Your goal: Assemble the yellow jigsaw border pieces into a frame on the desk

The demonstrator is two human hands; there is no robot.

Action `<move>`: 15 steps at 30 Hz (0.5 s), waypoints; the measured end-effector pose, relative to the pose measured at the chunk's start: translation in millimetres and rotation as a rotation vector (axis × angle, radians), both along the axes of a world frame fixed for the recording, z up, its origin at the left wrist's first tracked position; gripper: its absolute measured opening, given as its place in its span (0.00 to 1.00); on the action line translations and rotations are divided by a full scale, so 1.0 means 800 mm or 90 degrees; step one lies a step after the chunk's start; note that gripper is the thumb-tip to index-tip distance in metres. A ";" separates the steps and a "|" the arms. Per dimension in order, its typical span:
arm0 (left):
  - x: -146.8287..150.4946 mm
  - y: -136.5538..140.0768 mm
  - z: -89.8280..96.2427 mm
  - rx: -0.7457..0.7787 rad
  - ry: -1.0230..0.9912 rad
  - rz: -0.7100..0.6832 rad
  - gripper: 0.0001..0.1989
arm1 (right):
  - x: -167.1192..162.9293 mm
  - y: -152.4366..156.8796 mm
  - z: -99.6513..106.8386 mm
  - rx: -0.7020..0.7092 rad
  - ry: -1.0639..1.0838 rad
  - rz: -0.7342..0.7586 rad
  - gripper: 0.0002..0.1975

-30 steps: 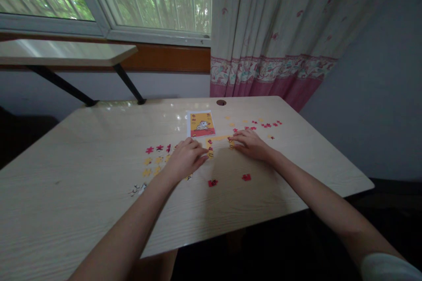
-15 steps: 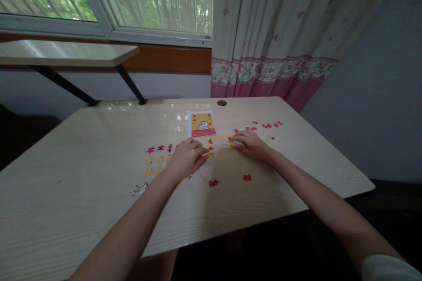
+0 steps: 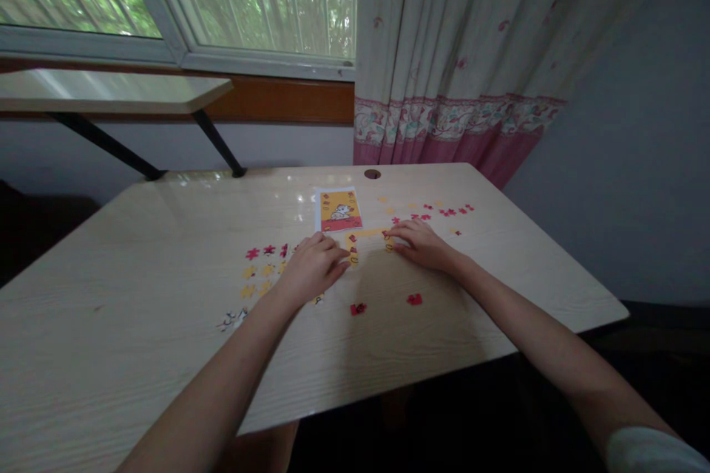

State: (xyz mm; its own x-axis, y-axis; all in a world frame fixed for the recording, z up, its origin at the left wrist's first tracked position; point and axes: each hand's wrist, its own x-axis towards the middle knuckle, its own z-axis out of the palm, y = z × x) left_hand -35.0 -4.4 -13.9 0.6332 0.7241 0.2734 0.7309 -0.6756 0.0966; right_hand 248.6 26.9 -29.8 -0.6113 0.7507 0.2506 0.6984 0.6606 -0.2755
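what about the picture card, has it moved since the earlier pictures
No; judged against the round hole in the desk, the picture card shows no visible shift either way.

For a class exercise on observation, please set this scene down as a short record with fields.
Surface: pale wooden desk
Left hand: at the left side of the yellow puzzle section
Right hand: at its right side
Section shape: top row, a side down from each end
Reference: picture card of a white animal, beyond the section
Nearer the person: two red pieces
Loose, left: red, yellow and white pieces, partly hidden by the left arm
Loose, right: scattered red and yellow pieces
Background: window, curtain
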 end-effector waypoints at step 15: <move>0.000 0.000 0.001 -0.015 -0.015 0.000 0.12 | 0.001 -0.001 -0.001 -0.009 0.001 0.008 0.17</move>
State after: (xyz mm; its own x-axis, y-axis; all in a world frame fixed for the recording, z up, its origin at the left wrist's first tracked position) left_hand -34.8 -4.6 -12.7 0.6268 0.7308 0.2701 0.7285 -0.6727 0.1297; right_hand 249.5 26.4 -30.2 -0.6201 0.7466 0.2409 0.6900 0.6652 -0.2853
